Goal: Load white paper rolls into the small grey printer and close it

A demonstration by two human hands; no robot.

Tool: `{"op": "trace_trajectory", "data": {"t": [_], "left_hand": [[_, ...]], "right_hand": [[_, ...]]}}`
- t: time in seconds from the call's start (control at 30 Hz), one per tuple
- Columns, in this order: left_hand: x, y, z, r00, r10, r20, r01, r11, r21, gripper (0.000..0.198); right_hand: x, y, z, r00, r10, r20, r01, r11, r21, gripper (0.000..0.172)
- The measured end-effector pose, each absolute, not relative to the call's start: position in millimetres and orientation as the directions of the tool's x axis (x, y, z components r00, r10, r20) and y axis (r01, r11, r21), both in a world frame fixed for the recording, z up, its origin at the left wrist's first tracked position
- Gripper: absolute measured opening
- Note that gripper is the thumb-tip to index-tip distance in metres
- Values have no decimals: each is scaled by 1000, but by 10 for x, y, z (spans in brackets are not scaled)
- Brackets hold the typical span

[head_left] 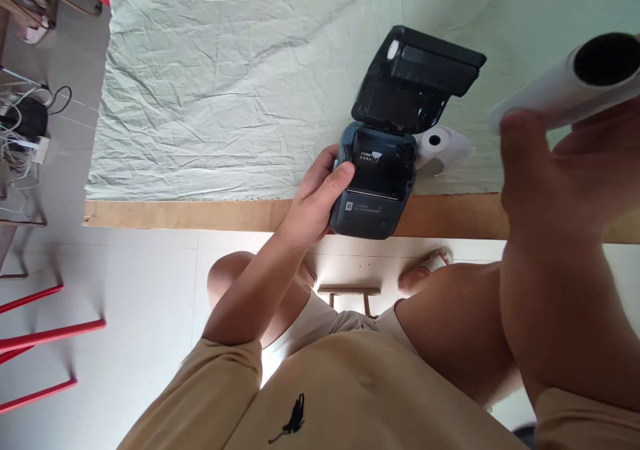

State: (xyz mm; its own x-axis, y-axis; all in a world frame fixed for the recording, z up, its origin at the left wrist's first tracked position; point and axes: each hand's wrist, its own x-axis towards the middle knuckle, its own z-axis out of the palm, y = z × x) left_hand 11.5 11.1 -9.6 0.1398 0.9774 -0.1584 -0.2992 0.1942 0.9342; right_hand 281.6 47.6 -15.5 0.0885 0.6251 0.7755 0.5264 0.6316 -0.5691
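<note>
My left hand [320,193] grips the left side of a dark label printer [373,190] at the table's near edge, thumb over its rim. The printer's black lid [417,80] is swung up, and the paper bay inside shows a small white label with print. In my right hand [565,157], raised at the right and blurred, is a white paper roll [555,93] with a wide dark core opening. A smaller white paper roll [445,149] lies on the cloth just right of the printer, partly behind it.
A wrinkled pale green cloth [225,83] covers the table, whose wooden edge [200,215] faces me. On the floor at left are tangled cables [20,143] and red metal legs [55,335]. Below the table is a wooden stool [350,291] between my feet.
</note>
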Motion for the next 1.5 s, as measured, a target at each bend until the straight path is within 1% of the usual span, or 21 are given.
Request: {"op": "trace_trajectory", "data": {"t": [0.03, 0.07, 0.1, 0.13, 0.2, 0.27, 0.33, 0.5, 0.57, 0.7, 0.8, 0.9, 1.0, 1.1, 1.2, 1.27, 1.3, 1.33, 1.4, 1.47, 1.5], "left_hand": [[114, 112, -97, 138, 978, -153, -295, 189, 937, 57], [114, 113, -99, 138, 980, -145, -290, 180, 940, 56], [112, 113, -100, 137, 982, -133, -285, 168, 944, 56], [111, 113, -101, 137, 983, -121, -278, 155, 948, 55], [108, 112, -99, 134, 987, -94, -267, 127, 955, 52], [105, 108, -93, 136, 987, -85, -265, 119, 957, 50], [102, 100, -85, 143, 985, -95, -273, 131, 953, 49], [89, 82, -73, 160, 980, -118, -281, 160, 946, 49], [87, 81, -75, 165, 979, -118, -283, 162, 945, 48], [92, 88, -75, 152, 981, -121, -266, 159, 951, 49], [103, 88, -62, 143, 982, -123, -255, 157, 954, 51], [110, 84, -52, 149, 980, -132, -258, 167, 952, 52], [93, 89, -84, 153, 982, -111, -259, 148, 954, 52], [47, 112, -158, 200, 977, -66, -272, 120, 955, 53], [4, 133, -225, 254, 967, -37, -279, 110, 954, 60], [-10, 131, -243, 268, 962, -51, -271, 126, 954, 65], [-13, 125, -245, 264, 962, -63, -266, 136, 954, 68], [-13, 116, -243, 254, 964, -76, -258, 143, 955, 73], [-9, 100, -238, 226, 969, -102, -241, 157, 958, 90], [-6, 94, -238, 216, 969, -122, -237, 173, 956, 108], [-5, 96, -241, 220, 967, -128, -237, 181, 955, 113]], "right_hand": [[2687, 404, -85, 61, 611, 789, 494, 668, -556, 53], [2552, 331, -26, -13, 655, 755, 487, 664, -567, 45], [2421, 263, 20, -115, 663, 740, 532, 670, -517, 30], [2302, 207, 50, -154, 667, 729, 626, 637, -450, 16], [2128, 142, 64, -200, 646, 737, 689, 627, -363, 8], [2051, 140, 44, -216, 640, 737, 711, 621, -330, 12], [2045, 176, 28, -220, 637, 739, 711, 623, -326, 14], [2084, 251, 58, -185, 566, 803, 698, 651, -299, 22], [2073, 251, 60, -191, 570, 799, 703, 647, -294, 24], [2030, 237, 21, -217, 638, 738, 712, 621, -328, 22], [2011, 228, 11, -210, 629, 749, 734, 607, -303, 25], [2004, 187, 34, -198, 574, 794, 732, 625, -269, 25], [1993, 102, 45, -268, 550, 791, 680, 690, -250, 23], [1988, 36, 21, -354, 572, 740, 622, 735, -270, 17], [2036, 55, -5, -301, 550, 779, 577, 755, -311, 11], [2106, 114, -18, -190, 512, 838, 580, 747, -325, 5], [2146, 152, -27, -130, 521, 844, 598, 720, -352, 6], [2187, 191, -40, -77, 529, 845, 611, 695, -379, 12], [2252, 261, -75, -29, 572, 820, 607, 661, -440, 26], [2282, 305, -106, -61, 610, 790, 550, 681, -484, 36], [2282, 311, -112, -76, 608, 790, 512, 703, -493, 39]]}}
